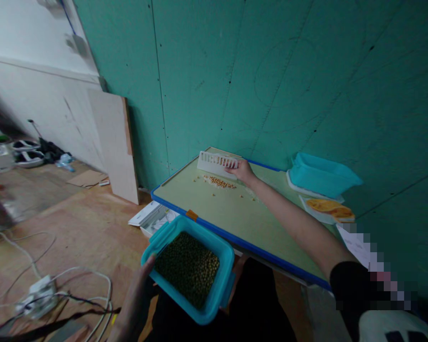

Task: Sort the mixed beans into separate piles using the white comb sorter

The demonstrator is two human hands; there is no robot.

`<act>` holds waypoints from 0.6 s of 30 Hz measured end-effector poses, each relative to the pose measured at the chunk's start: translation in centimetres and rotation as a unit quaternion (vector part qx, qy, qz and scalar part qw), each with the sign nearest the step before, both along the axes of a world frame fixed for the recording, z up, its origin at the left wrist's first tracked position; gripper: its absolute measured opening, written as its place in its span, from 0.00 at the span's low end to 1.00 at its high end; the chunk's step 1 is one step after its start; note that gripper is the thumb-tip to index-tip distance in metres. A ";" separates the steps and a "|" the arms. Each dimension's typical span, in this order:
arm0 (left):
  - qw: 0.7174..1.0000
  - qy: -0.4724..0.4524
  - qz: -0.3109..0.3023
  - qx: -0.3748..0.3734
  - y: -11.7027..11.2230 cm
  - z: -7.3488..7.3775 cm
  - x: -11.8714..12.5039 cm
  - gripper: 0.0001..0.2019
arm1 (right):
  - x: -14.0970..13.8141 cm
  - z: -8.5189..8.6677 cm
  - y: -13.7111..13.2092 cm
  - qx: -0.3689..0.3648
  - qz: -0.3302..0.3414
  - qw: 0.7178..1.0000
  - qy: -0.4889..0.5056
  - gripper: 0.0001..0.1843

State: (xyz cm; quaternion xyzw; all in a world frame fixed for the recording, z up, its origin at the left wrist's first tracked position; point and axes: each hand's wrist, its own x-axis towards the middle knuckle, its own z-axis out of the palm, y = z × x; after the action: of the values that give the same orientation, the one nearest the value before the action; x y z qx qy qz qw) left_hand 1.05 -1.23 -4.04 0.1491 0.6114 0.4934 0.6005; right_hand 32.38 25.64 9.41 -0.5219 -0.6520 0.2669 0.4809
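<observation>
Between my two hands is a teal plastic container [230, 251], held over my lap just off the table's front edge. Dark green beans [185, 266] fill most of it, with paler yellowish beans [209, 268] gathered at its right side. My left hand [144, 273] grips the left rim, thumb on top. Around the right side, my right hand [237, 275] is partly hidden by the container. On the table, another person's hand [242, 172] holds a white slotted plastic piece [216, 166] on edge behind a scatter of yellow beans [221, 182].
The blue-edged table [271, 221] stands against a green wall. At its right are a blue bin [324, 175] and an orange-yellow item [328, 209] on a white tray. Below the table's left edge sits an open white box [153, 218]. Cables and a power strip [39, 297] lie on the floor.
</observation>
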 end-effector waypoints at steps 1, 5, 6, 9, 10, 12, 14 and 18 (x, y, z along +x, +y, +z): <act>1.000 -0.001 0.006 -0.009 0.0 0.0 0.0 0.36 | 0.0 0.0 -0.2 -0.003 0.007 1.000 -0.002 0.11; 0.999 -0.009 0.017 -0.026 -0.1 0.2 0.1 0.36 | -0.1 0.4 -0.7 -0.005 0.021 1.000 -0.010 0.09; 0.999 -0.014 0.016 -0.024 -0.1 0.3 0.1 0.36 | -0.3 0.6 -0.7 0.002 0.027 1.000 -0.007 0.09; 0.999 -0.030 0.012 -0.022 -0.1 0.4 0.1 0.32 | -1.3 1.2 -0.6 0.022 0.041 0.999 -0.002 0.10; 0.999 -0.032 0.012 -0.025 -0.1 0.4 0.1 0.32 | -1.8 1.3 -0.6 0.025 0.039 0.999 -0.007 0.09; 0.999 -0.029 0.017 -0.034 -0.1 0.3 0.1 0.31 | -2.6 1.3 -0.8 0.024 0.033 0.999 -0.024 0.07; 0.999 -0.027 0.020 -0.036 -0.1 0.2 0.1 0.32 | -3.1 1.1 -1.0 0.017 0.036 0.999 -0.034 0.07; 0.999 -0.039 0.013 -0.022 -0.2 0.1 0.0 0.32 | -3.4 0.9 -1.9 0.005 0.055 0.998 -0.025 0.08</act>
State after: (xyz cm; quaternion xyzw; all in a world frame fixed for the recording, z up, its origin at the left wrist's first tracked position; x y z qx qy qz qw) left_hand 1.10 -1.42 -3.97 0.1086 0.5998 0.4929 0.6209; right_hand 29.03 23.78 10.34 -0.4896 -0.6930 0.2764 0.4514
